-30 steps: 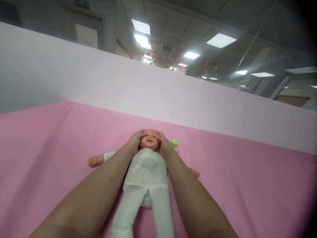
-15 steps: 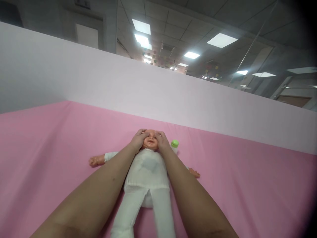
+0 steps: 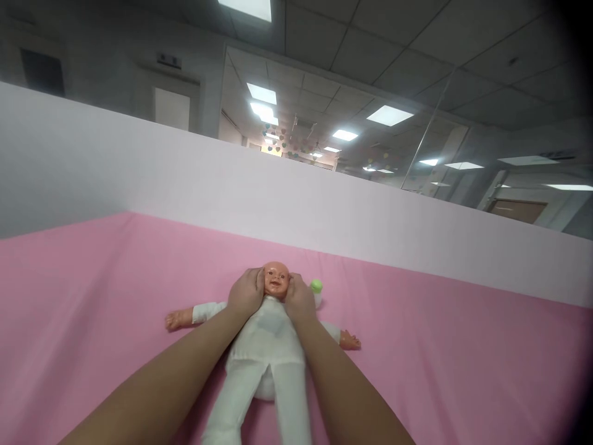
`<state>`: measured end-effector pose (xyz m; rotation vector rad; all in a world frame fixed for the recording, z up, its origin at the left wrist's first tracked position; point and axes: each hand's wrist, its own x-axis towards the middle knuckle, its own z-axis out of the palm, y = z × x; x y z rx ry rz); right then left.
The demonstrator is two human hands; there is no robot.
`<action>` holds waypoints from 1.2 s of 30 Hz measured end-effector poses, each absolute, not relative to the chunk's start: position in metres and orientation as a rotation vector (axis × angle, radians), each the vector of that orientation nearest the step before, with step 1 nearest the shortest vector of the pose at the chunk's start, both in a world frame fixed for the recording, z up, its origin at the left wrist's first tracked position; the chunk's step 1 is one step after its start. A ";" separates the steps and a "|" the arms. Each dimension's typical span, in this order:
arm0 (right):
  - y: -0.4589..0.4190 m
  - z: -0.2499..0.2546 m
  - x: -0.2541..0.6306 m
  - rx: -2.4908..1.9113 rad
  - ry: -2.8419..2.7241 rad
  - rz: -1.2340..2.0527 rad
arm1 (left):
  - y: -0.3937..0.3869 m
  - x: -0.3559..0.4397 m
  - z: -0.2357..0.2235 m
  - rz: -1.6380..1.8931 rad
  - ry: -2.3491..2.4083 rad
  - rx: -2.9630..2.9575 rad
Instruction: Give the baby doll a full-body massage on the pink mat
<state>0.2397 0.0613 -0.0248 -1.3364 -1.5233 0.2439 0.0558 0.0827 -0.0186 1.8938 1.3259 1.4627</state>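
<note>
A baby doll (image 3: 273, 327) in a white cloth suit lies on its back on a pink sheet (image 3: 407, 346), arms spread out to both sides. Its bare, shiny head (image 3: 277, 279) is between my hands. My left hand (image 3: 247, 292) lies flat along the left side of the head, fingers stretched out. Against the opposite cheek rests my right hand (image 3: 299, 298), likewise flat; its fingertips are partly hidden beside the head. Just right of that hand stands a small bottle with a green cap (image 3: 316, 286), its body partly covered by my hand.
Behind the sheet runs a low white wall (image 3: 204, 179). Above it are a glass pane, a ceiling with lit panels (image 3: 390, 115) and hanging heart shapes. A door (image 3: 171, 109) shows at the back left.
My hands have slid from over the doll's eyes and brow outward and down to its cheeks, uncovering the eyes. The camera view has tipped up slightly.
</note>
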 end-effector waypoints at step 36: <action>0.062 -0.029 0.254 -1.292 -1.584 0.473 | 0.078 0.043 -0.014 1.207 1.371 2.154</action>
